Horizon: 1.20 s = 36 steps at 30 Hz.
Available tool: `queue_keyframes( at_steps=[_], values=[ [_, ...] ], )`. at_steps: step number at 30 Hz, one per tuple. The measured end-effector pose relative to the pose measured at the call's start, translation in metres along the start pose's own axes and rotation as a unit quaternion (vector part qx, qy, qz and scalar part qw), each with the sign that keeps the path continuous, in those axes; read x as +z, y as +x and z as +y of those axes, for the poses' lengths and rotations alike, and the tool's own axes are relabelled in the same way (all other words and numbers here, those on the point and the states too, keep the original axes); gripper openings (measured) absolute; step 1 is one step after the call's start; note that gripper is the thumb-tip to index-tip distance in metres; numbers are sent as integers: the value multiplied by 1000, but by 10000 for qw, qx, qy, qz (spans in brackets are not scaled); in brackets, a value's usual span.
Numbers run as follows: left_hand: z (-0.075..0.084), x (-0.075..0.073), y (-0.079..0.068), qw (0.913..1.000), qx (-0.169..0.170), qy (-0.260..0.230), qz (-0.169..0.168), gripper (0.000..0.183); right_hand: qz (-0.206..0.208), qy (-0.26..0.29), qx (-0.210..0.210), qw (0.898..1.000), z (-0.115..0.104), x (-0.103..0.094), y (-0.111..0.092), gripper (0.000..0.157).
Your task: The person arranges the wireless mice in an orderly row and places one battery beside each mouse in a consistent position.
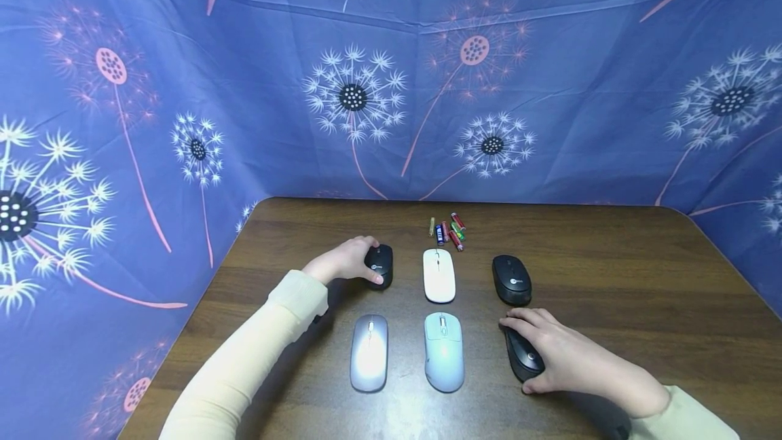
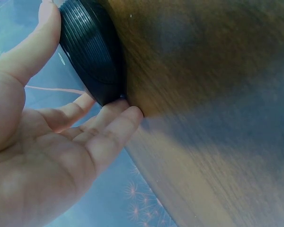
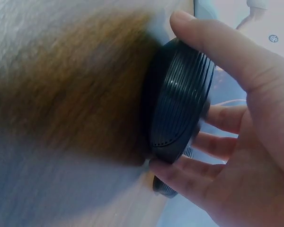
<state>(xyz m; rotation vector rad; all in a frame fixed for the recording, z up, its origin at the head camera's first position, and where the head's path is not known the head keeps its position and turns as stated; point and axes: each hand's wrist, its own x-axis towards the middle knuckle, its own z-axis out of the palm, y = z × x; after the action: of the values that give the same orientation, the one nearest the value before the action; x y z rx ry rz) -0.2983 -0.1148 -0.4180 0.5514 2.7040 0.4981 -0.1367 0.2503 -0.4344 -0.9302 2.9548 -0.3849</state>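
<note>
Left hand (image 1: 347,260) grips black mouse (image 1: 381,262), right hand (image 1: 561,352) second mouse (image 1: 523,353).
The first is nearer the surface's (image 1: 641,277) far edge.

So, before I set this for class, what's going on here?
A person's left hand grips the back-left black mouse, and the right hand grips the front-right black mouse. A white mouse, a third black mouse, a silver mouse and a light-blue mouse lie untouched on the wooden table, with batteries behind the white one.
</note>
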Motion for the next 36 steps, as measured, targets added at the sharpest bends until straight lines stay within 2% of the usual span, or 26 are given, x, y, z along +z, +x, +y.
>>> queue_keyframes(
  at_steps=[28,36],
  values=[
    [1,-2,-1,10000,11,-74,-33,79,-61,253,177,9995,-1,3,0,90],
    [2,-1,-1,9999,27,-101,0,80,-173,454,231,9986,-3,-4,2,88]
  ],
)
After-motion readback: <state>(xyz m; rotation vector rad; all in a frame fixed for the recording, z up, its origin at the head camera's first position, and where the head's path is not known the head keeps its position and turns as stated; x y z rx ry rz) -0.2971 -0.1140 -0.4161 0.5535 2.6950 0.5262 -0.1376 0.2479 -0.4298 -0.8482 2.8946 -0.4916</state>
